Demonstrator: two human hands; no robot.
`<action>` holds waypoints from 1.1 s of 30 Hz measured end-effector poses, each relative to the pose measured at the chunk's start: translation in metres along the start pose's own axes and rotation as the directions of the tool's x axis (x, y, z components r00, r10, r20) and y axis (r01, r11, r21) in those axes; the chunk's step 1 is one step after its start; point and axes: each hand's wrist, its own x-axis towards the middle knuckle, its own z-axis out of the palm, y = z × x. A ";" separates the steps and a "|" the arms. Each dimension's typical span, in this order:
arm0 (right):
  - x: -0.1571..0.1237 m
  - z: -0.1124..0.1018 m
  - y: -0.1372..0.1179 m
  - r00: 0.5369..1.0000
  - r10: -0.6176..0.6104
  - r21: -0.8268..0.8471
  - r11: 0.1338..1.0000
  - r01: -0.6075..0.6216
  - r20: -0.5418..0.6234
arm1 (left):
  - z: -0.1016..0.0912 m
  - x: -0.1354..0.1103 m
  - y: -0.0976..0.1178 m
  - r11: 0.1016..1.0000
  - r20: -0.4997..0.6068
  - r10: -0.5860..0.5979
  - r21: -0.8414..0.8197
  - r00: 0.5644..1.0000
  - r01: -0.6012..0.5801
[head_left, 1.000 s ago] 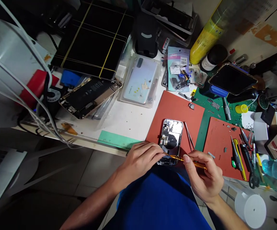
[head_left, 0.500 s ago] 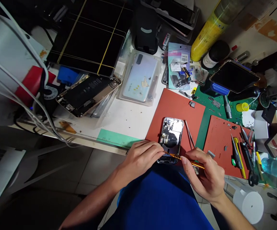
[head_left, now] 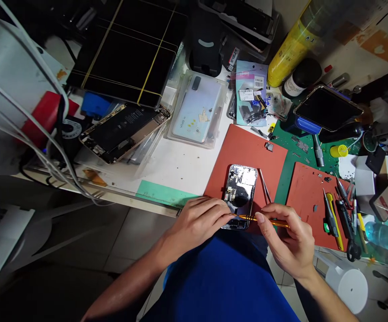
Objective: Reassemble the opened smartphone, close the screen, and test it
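Observation:
An opened phone (head_left: 246,178) with its bare circuit board and inner parts showing lies on the red-brown mat (head_left: 236,143). My right hand (head_left: 293,237) holds an orange screwdriver (head_left: 276,222) between thumb and fingers, its shaft pointing left across the phone's lower end. At the phone's lower left edge, my left hand (head_left: 202,226) is closed, thumb and fingertips pressed together at the screwdriver's tip. Whatever those fingertips pinch is hidden. Metal tweezers (head_left: 264,188) lie just right of the phone. A small metal part (head_left: 269,146) rests on the mat's far end.
Another red-brown mat (head_left: 306,197) on the right carries pliers (head_left: 346,228) and several screwdrivers. A boxed phone (head_left: 194,109), an opened phone (head_left: 127,129) and banded black panels (head_left: 123,49) lie left and behind. A propped phone (head_left: 328,107) stands back right. White cables (head_left: 43,143) hang at left.
The screwdriver and my right hand have shifted very slightly, the handle now lying a little flatter. My left fingertips stay at its tip. The phone has not moved.

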 end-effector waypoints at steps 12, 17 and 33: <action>0.029 0.003 -0.017 0.938 -0.346 -0.421 0.849 0.318 0.012 | 0.002 -0.013 -0.009 0.954 -0.083 0.244 0.197 0.966 -0.224; 0.043 0.009 -0.019 0.912 -0.392 -0.452 0.797 0.401 0.118 | 0.007 -0.015 -0.013 0.915 0.013 0.269 0.309 0.963 -0.260; 0.055 0.011 -0.024 0.889 -0.388 -0.475 0.751 0.458 0.245 | 0.014 -0.022 -0.018 0.904 -0.016 0.284 0.337 0.959 -0.263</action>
